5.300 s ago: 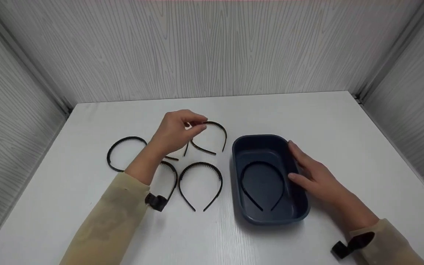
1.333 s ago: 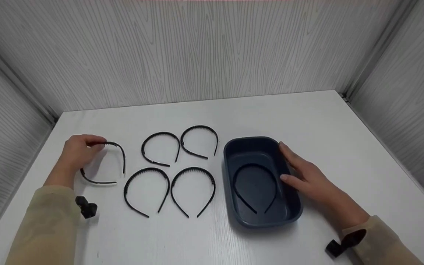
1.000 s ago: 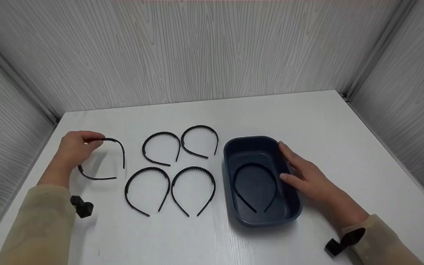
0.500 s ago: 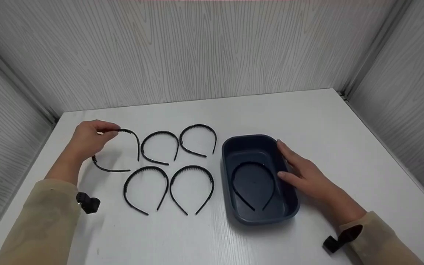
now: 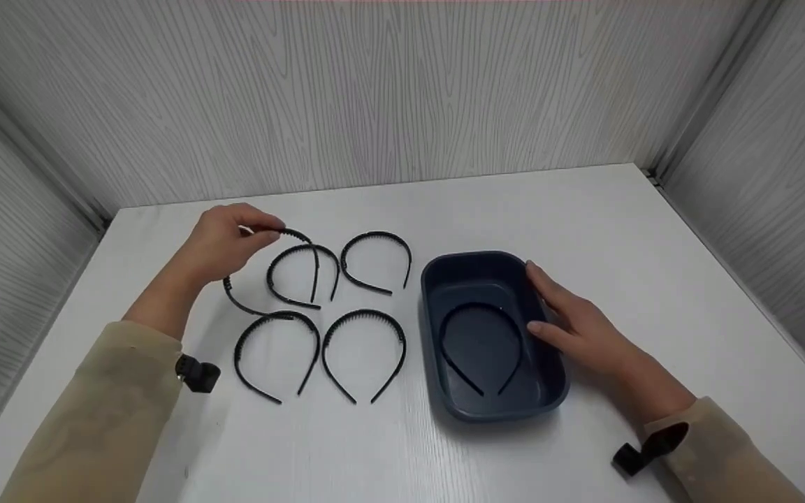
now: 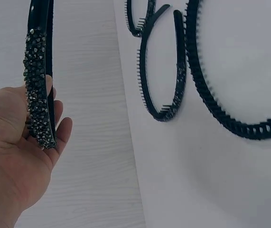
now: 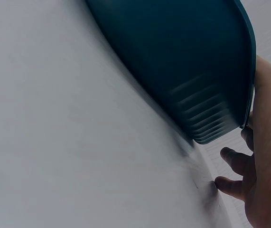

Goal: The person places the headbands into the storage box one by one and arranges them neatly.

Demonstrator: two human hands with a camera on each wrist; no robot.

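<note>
Over the back left of the table, my left hand pinches a black toothed headband between thumb and fingers, its arms hanging down. The left wrist view shows sparkly stones along this headband. Below and beyond it lie black headbands: one back middle, one back right, one front left and one front right. My right hand holds the right rim of a dark blue plastic basin, thumb over the edge. Inside the basin lies another black headband.
The white table has a grey wood-grain panel along its back and more panels at both sides. A black wrist camera sits on the left sleeve, another on the right.
My left hand has lifted the leftmost headband and carried it right and toward the back, now overlapping the others in view. Earlier it held a headband at back right. The right hand stays.
</note>
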